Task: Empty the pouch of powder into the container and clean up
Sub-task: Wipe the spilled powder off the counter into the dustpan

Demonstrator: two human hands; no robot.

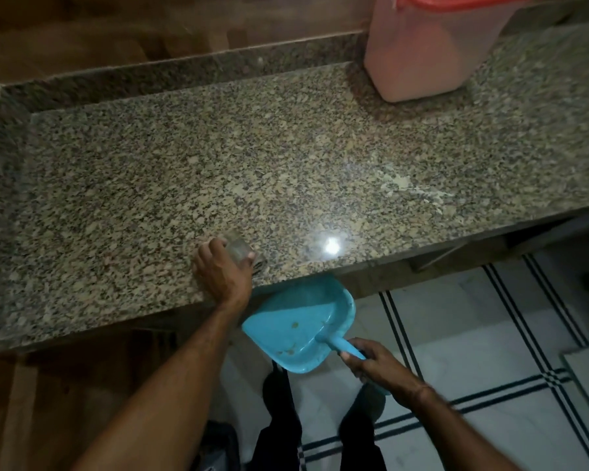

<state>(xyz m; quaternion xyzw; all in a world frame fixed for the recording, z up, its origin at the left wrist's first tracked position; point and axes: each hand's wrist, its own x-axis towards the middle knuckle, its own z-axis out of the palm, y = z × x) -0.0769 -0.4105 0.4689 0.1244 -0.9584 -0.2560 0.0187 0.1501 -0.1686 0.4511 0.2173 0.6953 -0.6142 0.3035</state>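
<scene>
My left hand [223, 268] rests on the granite counter [184, 164] near its front edge and grips a small greyish object [238, 248], blurred, maybe a brush or cloth. My right hand [376, 363] grips the handle of a blue dustpan [300, 321], held just below the counter's front edge with its mouth under the rim. A few crumbs of powder lie in the pan. A pale smear of powder [405, 186] marks the counter to the right. The pink translucent container [429, 45] with a red lid stands at the back right.
A raised granite ledge [184, 68] runs along the counter's back. Below the counter lies a white tiled floor [490, 334] with dark stripes. My legs [320, 436] stand directly under the dustpan. Wooden surfaces lie to the left.
</scene>
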